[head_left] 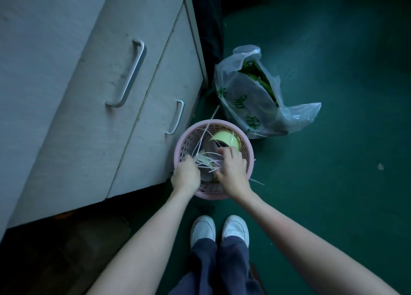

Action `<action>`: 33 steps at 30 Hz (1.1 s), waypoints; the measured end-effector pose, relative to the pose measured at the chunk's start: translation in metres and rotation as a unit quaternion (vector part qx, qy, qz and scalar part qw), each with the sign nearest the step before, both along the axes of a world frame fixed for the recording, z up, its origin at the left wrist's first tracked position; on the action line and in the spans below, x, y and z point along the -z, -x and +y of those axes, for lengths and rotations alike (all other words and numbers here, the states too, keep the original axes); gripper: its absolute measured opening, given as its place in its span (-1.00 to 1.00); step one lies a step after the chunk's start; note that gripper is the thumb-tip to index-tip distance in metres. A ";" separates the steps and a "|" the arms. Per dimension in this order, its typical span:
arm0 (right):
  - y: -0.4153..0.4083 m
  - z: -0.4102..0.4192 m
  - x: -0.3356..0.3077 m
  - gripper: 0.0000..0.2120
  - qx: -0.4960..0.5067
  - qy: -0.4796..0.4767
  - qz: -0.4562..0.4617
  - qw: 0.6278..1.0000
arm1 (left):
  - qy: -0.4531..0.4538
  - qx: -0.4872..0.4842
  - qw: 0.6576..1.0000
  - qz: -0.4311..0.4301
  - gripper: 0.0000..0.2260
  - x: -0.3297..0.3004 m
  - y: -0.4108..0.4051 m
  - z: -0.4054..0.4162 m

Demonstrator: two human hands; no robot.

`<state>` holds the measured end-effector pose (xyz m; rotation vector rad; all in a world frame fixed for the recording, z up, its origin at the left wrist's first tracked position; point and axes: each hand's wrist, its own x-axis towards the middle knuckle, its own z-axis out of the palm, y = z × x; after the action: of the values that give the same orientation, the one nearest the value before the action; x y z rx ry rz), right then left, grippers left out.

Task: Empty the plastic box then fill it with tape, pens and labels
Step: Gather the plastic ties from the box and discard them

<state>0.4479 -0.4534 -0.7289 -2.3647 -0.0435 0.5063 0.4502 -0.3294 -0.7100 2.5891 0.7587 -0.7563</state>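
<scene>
A round pink basket with perforated walls stands on the green floor at centre frame, just beside the lower corner of a grey cabinet at its 9 o'clock; inside it lie a yellow-green tape roll toward 12 o'clock and a tangle of white strips toward 9 o'clock, some poking over the rim; both hands reach in from 6 o'clock; left hand has fingers curled into the strips, apparently gripping them; right hand has fingers bent down over the contents beside the roll, whether it pinches anything I cannot tell; a clear plastic bag with green contents lies at the basket's 1 o'clock, close by; white shoes stand at 6 o'clock.
</scene>
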 end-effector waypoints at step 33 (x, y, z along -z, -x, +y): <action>0.040 -0.019 -0.005 -0.34 -0.054 0.042 -0.105 0.992 | 0.046 0.200 0.961 -0.184 -0.27 -0.006 0.037 0.042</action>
<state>0.4075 -0.4723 -0.7236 -2.4995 -0.2530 0.3128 0.4127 -0.2876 -0.7037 2.7116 0.0872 -0.3758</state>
